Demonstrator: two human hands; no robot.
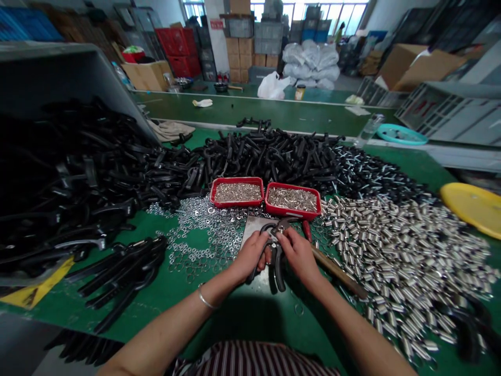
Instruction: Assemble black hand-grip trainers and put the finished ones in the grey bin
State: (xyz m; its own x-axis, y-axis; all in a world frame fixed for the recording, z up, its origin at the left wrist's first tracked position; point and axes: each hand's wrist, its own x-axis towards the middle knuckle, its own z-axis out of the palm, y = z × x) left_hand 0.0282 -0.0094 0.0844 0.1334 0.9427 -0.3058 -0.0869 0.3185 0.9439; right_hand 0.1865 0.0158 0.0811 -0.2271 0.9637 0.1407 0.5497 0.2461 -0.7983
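The black-handled shears (278, 271) (prob. shears) are up in both hands over the metal plate (254, 223), about mid-width on the green bench (156, 308), toward its near edge. L hand (252, 256) is curled round one handle; R hand (299, 256) is nearly closed, thumb + fingertips pinching the metal nr the pivot; whatever small bit sits there is too small to tell. To do this well, I'd say: L grip firm, so the handles don't swing; R pinch light and square, so nothing skews at the pivot. Best worked low over the plate, b/c a dropped bit could vanish among the washers (207, 227) toward the bench's L edge or the springs (391, 235) toward its R edge. Mind R forearm too: a wooden handle (340, 274) lies just beside it, slanting twd the near R corner, far end hidden. The L red tray (237, 204) and R red tray (291, 212) stand just beyond the plate, twd the far edge, w/ small metal pcs in both; a short reach, so no need to lean or loosen the L grip.
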